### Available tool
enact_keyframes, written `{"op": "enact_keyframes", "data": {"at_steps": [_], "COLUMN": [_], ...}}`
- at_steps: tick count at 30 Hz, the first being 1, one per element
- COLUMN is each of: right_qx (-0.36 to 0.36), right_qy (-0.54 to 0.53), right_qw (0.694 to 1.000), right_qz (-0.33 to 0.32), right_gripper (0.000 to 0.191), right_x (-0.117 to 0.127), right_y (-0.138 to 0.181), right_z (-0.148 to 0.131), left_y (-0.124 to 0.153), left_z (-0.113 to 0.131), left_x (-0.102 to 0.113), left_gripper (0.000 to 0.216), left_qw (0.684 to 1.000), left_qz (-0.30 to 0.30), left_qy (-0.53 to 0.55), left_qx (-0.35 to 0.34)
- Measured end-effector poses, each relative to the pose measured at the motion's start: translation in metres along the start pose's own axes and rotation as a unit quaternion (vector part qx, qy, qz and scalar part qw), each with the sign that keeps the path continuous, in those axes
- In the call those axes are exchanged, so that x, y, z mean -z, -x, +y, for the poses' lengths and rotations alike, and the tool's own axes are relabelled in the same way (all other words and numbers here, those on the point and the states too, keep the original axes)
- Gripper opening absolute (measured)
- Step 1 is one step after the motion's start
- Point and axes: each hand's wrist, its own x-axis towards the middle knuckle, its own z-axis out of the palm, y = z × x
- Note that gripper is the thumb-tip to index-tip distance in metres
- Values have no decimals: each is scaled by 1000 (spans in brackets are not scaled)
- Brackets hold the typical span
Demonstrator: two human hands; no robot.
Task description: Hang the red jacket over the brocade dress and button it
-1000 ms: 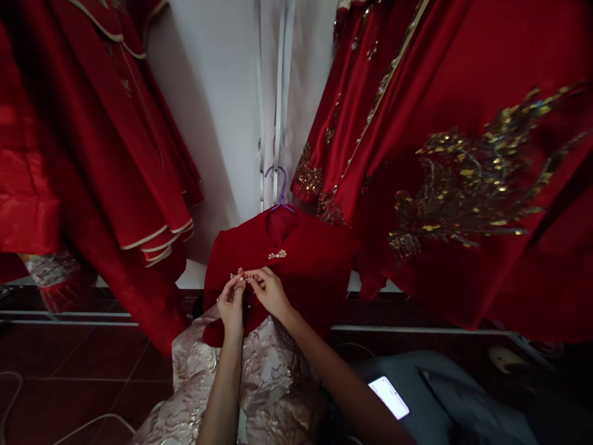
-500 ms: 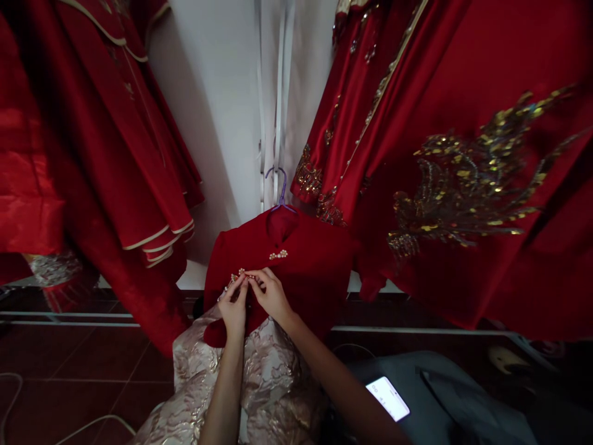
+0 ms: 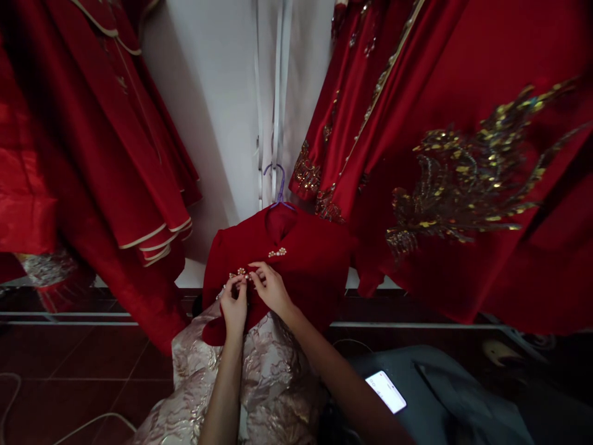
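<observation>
Red jacket [image 3: 296, 259] on purple hanger [image 3: 279, 185], hung low against white wall [image 3: 217, 111] between long red gowns [image 3: 463, 185].
Left hand [image 3: 235, 306] and right hand [image 3: 271, 289] pinch together on beaded clasp [image 3: 241, 272] at placket, hanging cloth held steady; gowns crowd both sides, floor [image 3: 69, 364] open left.

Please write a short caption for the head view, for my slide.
Both hands, left hand and right hand, pinch a beaded clasp on a red jacket hung on a purple hanger.
</observation>
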Motion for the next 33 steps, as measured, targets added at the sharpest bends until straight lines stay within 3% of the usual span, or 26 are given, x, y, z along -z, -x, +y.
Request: {"op": "enact_keyframes", "data": {"at_steps": [4,9,14,17,20,24,28,33], "right_qx": [-58,-72,-108,-102,-86,-113,-178,-179], "right_qy": [-82,45,119,135,141,75,-62,-222], "right_qw": [994,996,985,980,983,991,982,958], "right_qz": [-40,-32,-64,-101,-80,-21,-6,-25], "right_gripper": [18,13,21,17,15,16,24,30], "right_x": [31,68,65,58,54,58,61,35], "right_y": [16,51,72,75,76,77,66,47], "right_z": [-4,-3,7,9,6,-3,-23,-33], "left_y": [22,51,43,36,35,39,41,39], "left_z": [8,11,10,17,22,21,19,16], "left_x": [11,28,25,20,19,22,25,25], "left_gripper": [23,28,24,22,20,19,21,23], "left_qw": [990,970,954,927,912,943,974,994], "left_qz": [46,-67,-123,-149,-150,-103,-68,-63], "left_qy": [-117,-223,-272,-342,-382,-313,-207,-87], "left_qx": [-63,-76,-41,-22,-11,-42,-57,-17]}}
